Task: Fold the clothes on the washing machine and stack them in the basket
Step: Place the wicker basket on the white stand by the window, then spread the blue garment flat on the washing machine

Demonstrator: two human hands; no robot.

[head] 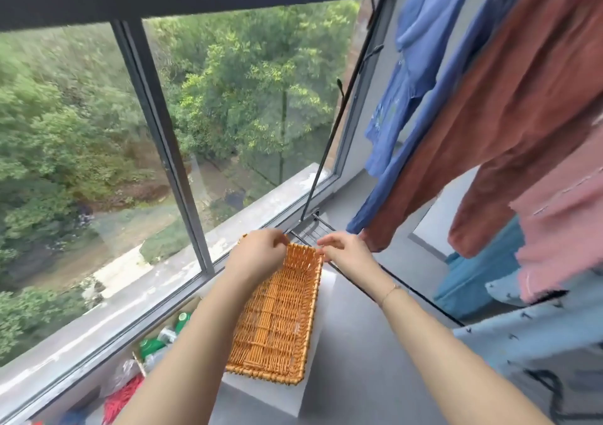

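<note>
The orange wicker basket (277,313) sits open-topped on a pale surface, its inside bare, so there is room to reach straight down into it. At its far rim the left hand (261,255) and right hand (347,251) crowd the corners. Close on the left the window frame (169,150) and glass shut that side off. Just beyond the basket a thin black rod (329,137) slants upward. To the right, hanging clothes, a blue garment (414,75) and a rust-red one (509,114), drape low beside the right forearm, narrowing that approach.
</note>
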